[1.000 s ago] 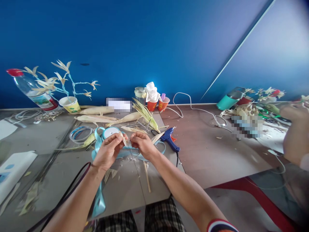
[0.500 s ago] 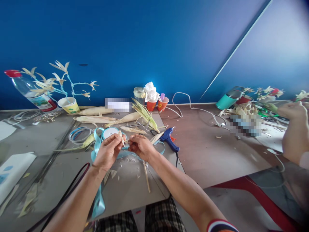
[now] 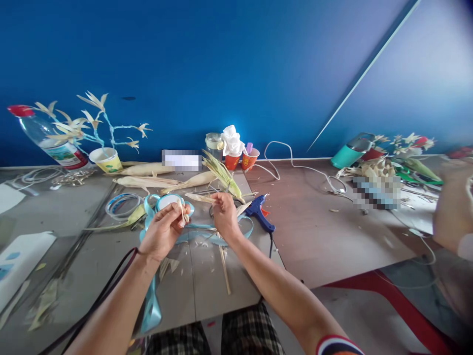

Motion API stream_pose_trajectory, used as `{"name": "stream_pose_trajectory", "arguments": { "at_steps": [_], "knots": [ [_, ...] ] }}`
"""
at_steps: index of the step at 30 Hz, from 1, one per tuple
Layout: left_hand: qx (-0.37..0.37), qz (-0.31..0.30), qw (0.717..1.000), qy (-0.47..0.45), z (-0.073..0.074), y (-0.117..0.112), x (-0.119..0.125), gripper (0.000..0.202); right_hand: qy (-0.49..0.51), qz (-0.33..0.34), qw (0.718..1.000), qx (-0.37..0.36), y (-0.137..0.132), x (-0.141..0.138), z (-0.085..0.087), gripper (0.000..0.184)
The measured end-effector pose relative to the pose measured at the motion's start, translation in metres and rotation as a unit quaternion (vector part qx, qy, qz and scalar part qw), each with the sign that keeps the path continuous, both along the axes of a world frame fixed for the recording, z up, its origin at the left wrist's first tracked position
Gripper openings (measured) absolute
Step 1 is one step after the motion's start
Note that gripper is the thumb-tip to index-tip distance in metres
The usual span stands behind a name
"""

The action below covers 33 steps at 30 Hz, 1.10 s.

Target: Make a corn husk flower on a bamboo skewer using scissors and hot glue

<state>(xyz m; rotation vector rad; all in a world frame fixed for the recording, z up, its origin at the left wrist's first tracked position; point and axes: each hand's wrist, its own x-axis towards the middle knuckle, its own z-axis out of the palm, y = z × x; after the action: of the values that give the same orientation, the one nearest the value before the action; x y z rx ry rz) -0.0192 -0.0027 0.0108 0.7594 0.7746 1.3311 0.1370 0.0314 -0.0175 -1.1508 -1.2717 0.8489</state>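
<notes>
My left hand [image 3: 162,230] is closed in a pinch on a small pale corn-husk piece [image 3: 182,210], held just above the table. My right hand [image 3: 224,215] has let go of that piece. It reaches forward with its fingers bunched down at the table, beside a husk strip [image 3: 199,197] and a dark loop that may be a scissor handle [image 3: 211,211]. What those fingers grip is hidden. A light-blue ribbon roll [image 3: 168,201] lies just behind my left hand, and its ribbon [image 3: 152,305] trails toward me.
A blue glue gun [image 3: 263,213] lies right of my right hand. Husked corn cobs [image 3: 148,170], a yellow cup [image 3: 106,159] with a husk-flower branch, a plastic bottle [image 3: 51,140] and red cups [image 3: 241,160] line the back. Another person's hand [image 3: 453,207] works at the far right.
My right hand left the husk piece and moved forward to the table near the husk strips. My left hand kept the piece and stayed in place.
</notes>
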Motion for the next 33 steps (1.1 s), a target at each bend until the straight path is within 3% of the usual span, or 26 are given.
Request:
{"name": "stream_pose_trajectory", "arguments": {
  "at_steps": [3, 8, 15, 25, 29, 33],
  "knots": [
    [-0.008, 0.004, 1.000, 0.006, -0.003, 0.001, -0.001, 0.017, -0.006, 0.004, 0.999, 0.037, -0.003, 0.003, 0.009, 0.015],
    [-0.008, 0.015, 0.999, 0.042, -0.005, 0.001, 0.000, 0.016, 0.120, 0.137, 0.981, -0.060, -0.007, 0.001, 0.017, 0.024],
    [-0.001, 0.012, 0.998, 0.062, -0.006, 0.001, 0.001, 0.016, 0.172, 0.173, 0.966, -0.085, -0.013, -0.001, 0.025, 0.024],
    [0.007, 0.016, 0.995, 0.102, -0.014, 0.003, 0.002, 0.017, 0.125, 0.198, 0.971, -0.054, -0.018, -0.003, 0.021, 0.011],
    [0.004, 0.029, 0.993, 0.117, -0.014, 0.003, 0.002, 0.016, 0.040, 0.184, 0.982, -0.003, -0.019, -0.001, 0.022, 0.011],
    [0.012, 0.052, 0.991, 0.125, -0.015, 0.004, 0.002, 0.017, -0.040, 0.194, 0.980, -0.006, -0.023, -0.005, 0.023, 0.018]
  ]
}}
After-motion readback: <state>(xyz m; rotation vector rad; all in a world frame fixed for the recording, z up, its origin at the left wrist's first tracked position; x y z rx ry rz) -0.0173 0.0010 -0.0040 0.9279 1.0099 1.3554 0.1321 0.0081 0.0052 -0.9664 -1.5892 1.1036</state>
